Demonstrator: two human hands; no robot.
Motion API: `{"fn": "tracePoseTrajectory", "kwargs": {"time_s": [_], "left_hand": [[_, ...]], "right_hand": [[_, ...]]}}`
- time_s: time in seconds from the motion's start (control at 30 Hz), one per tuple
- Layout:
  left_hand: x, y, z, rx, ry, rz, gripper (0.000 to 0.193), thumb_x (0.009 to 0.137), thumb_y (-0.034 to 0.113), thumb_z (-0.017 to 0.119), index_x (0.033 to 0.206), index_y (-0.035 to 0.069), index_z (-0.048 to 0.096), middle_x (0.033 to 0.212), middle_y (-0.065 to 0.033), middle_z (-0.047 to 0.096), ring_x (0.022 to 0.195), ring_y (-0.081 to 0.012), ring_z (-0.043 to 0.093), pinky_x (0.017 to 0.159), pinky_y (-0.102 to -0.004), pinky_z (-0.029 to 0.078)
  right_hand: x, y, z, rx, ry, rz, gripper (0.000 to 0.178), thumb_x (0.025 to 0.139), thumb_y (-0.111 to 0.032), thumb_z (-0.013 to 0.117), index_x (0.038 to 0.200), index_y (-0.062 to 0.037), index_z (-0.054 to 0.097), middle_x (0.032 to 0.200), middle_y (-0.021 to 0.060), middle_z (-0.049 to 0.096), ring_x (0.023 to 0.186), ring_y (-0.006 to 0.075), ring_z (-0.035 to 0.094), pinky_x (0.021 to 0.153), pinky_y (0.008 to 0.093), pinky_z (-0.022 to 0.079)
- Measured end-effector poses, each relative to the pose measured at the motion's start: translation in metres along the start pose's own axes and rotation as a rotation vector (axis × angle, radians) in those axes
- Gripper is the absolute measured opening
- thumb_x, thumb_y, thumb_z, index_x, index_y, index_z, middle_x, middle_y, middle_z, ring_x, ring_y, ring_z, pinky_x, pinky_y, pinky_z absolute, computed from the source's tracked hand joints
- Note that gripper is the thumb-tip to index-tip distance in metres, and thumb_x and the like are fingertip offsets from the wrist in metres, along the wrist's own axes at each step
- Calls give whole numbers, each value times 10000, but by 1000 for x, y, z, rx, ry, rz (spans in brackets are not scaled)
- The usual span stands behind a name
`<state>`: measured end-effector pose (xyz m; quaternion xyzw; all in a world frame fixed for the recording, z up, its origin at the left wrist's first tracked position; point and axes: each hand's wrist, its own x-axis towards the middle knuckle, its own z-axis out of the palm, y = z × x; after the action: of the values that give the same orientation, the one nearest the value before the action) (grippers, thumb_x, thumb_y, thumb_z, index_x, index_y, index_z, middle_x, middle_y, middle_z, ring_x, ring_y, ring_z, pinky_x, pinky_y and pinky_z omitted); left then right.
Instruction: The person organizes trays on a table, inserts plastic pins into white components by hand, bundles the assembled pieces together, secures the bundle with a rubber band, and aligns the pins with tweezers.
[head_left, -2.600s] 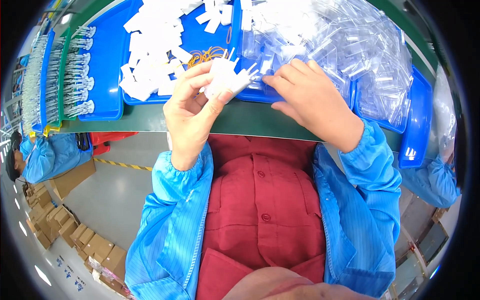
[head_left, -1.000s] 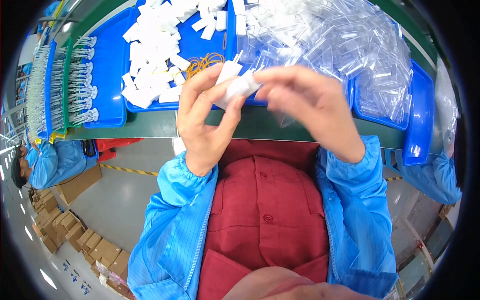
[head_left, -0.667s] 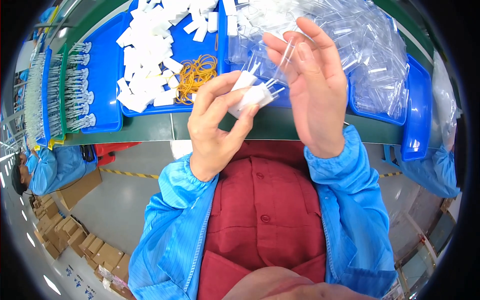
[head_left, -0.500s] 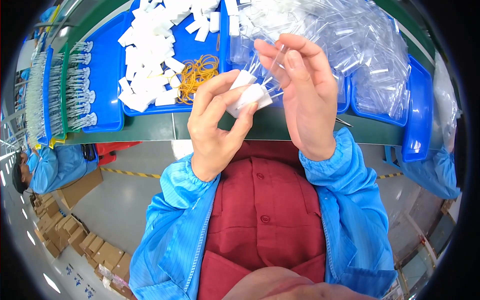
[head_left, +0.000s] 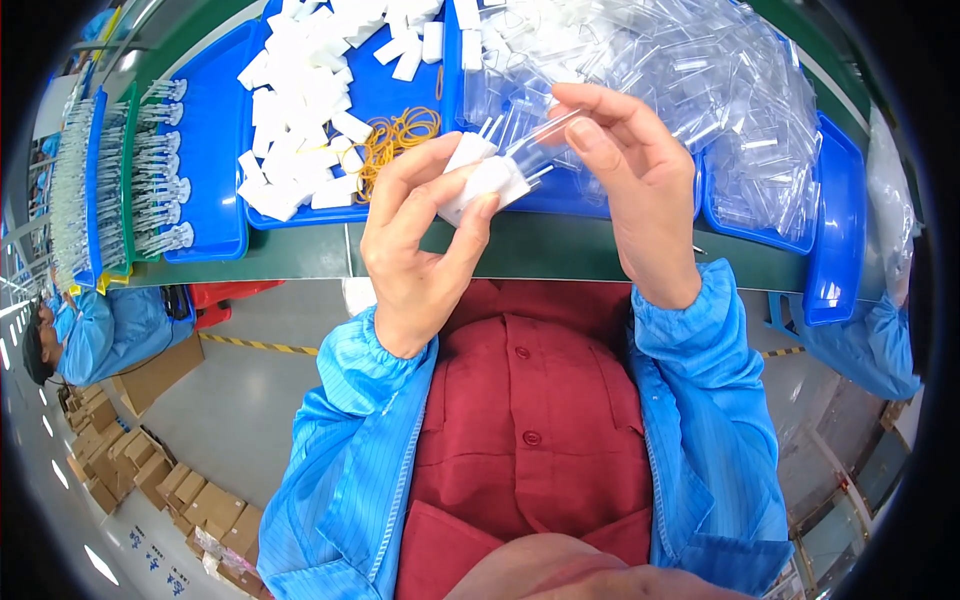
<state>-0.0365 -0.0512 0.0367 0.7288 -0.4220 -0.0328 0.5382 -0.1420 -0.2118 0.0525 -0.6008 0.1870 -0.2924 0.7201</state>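
My left hand (head_left: 412,245) is closed round two white plug-like blocks (head_left: 497,183), held side by side above the front edge of the trays. Thin pale prongs stick out of their far ends, pointing up and right. Between the thumb and fingers of my right hand (head_left: 648,190) is a thin clear plastic sleeve (head_left: 548,135). Its lower end meets the prong end of one block; whether it is fitted over the prongs I cannot tell.
A blue tray (head_left: 395,85) behind my left hand holds many white blocks (head_left: 320,70) and yellow rubber bands (head_left: 400,140). Clear plastic sleeves (head_left: 690,85) heap up on the right, beside another blue tray (head_left: 835,225). Racked clear parts (head_left: 160,170) stand far left. A person (head_left: 110,335) is beyond them.
My right hand has moved a little right and turned, now pinching the clear sleeve against the blocks. My left hand has shifted slightly left with the blocks.
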Motion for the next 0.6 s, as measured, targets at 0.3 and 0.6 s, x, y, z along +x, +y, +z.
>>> {"fn": "tracePoseTrajectory", "kwargs": {"time_s": [0.3, 0.6], "left_hand": [[-2, -1, 2, 12, -5, -5, 261, 796, -13, 748, 1052, 9, 704, 1196, -151, 619, 1076, -271, 631, 895, -343, 509], [-1, 5, 2, -264, -60, -207, 212, 822, 7, 729, 1028, 4, 676, 1232, -147, 598, 1055, -238, 631, 873, -323, 507]], "right_hand": [[-6, 7, 7, 53, -64, -37, 276, 965, -102, 627, 1212, 22, 625, 1062, 106, 681, 979, 156, 679, 862, 255, 532], [-6, 20, 5, -233, 28, -301, 204, 902, -63, 689, 1099, -11, 677, 1050, 98, 627, 884, 153, 671, 787, 246, 531]]}}
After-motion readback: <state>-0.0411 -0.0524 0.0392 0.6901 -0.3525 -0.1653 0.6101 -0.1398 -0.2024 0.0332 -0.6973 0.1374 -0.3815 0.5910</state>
